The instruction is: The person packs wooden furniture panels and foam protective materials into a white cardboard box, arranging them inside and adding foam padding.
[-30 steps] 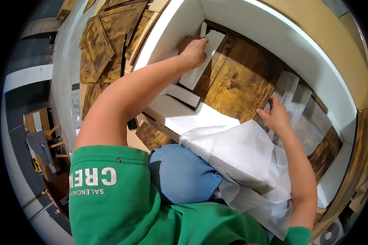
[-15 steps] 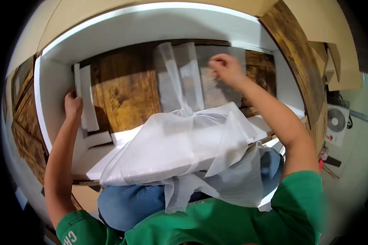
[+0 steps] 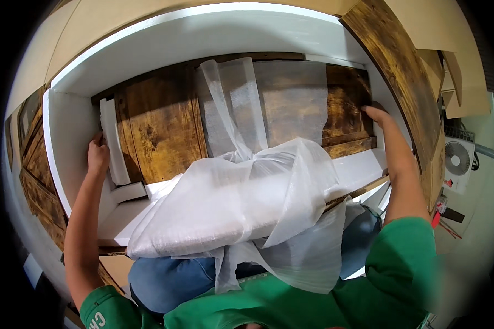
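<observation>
Brown wood-grain panels (image 3: 156, 131) lie inside a white foam-lined box in front of me. At their left end, my left hand (image 3: 97, 156) has its fingers curled at the edge of a white foam strip (image 3: 114, 145), beside the box wall. My right hand (image 3: 380, 116) is at the panels' right end, thumb on the edge, other fingers mostly hidden in the gap by the foam wall. Translucent white foam sheet (image 3: 293, 98) covers the middle of the panels. A flat piece wrapped in the same sheeting (image 3: 219, 205) rests across the near rim and my lap.
White foam walls (image 3: 214, 35) ring the box. A long brown wooden board (image 3: 392, 71) leans along the right side, and more brown wooden pieces (image 3: 41, 189) stand at left. Cardboard (image 3: 93, 27) lies beyond. A white fan unit (image 3: 456, 159) is at far right.
My right hand has moved right, from above the foam sheet to the panels' right end. My left hand stays at the left end, where the foam strips now sit closer together.
</observation>
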A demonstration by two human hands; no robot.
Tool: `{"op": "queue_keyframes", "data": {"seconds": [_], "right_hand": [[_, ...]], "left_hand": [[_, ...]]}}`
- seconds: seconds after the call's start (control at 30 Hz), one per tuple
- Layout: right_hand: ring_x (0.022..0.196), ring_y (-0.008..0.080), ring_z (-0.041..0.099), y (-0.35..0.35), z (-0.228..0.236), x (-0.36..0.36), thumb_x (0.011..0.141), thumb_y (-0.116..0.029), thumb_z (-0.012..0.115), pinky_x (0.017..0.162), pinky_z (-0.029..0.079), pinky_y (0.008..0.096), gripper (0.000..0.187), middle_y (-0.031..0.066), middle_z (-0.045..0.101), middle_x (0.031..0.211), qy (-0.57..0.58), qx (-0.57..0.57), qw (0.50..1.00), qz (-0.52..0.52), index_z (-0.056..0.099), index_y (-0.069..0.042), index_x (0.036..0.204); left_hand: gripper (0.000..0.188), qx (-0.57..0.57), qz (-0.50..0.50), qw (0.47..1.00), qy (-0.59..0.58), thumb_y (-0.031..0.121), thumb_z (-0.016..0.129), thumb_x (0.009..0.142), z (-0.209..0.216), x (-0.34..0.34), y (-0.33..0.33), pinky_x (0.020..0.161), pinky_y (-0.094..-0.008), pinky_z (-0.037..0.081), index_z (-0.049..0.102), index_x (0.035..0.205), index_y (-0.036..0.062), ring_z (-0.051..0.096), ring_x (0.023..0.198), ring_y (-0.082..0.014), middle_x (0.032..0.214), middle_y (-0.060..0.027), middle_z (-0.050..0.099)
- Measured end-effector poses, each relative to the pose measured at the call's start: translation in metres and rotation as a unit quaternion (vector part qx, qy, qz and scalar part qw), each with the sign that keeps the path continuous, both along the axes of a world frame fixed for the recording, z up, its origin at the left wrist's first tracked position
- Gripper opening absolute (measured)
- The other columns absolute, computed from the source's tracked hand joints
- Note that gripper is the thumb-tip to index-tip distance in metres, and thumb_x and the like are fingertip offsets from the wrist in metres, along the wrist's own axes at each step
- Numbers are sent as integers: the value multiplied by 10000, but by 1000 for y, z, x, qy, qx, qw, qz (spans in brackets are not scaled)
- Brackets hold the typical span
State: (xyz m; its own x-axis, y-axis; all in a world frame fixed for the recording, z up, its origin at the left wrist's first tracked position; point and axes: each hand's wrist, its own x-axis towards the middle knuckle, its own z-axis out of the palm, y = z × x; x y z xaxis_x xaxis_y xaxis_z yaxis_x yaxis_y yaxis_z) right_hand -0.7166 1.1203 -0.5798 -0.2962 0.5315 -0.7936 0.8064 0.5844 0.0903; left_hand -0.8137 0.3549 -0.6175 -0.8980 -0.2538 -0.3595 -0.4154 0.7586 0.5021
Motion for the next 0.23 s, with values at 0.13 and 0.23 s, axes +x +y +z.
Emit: {"op": "queue_keyframes", "data": {"seconds": [0.13, 0.23], "right_hand": [[1409, 296, 105, 62, -31, 22, 865, -588, 448, 1119, 108, 453, 798, 124, 104, 1536, 16, -38, 997, -59, 190, -136, 1470], [1421, 274, 35, 74, -41, 16, 826, -626, 490, 1118, 37, 483, 833, 125, 109, 1534, 18, -21, 994, -107, 180, -205, 1475]], "left_hand": [[390, 53, -58, 997, -5, -25, 379, 806, -8, -7, -10, 884, -264, 389, 539, 1160, -59, 547, 967, -255, 1052, -157, 603], [407, 18, -94, 995, -26, -14, 377, 813, -17, -12, -21, 891, -257, 380, 535, 1188, -44, 551, 992, -252, 1080, -154, 604]]}}
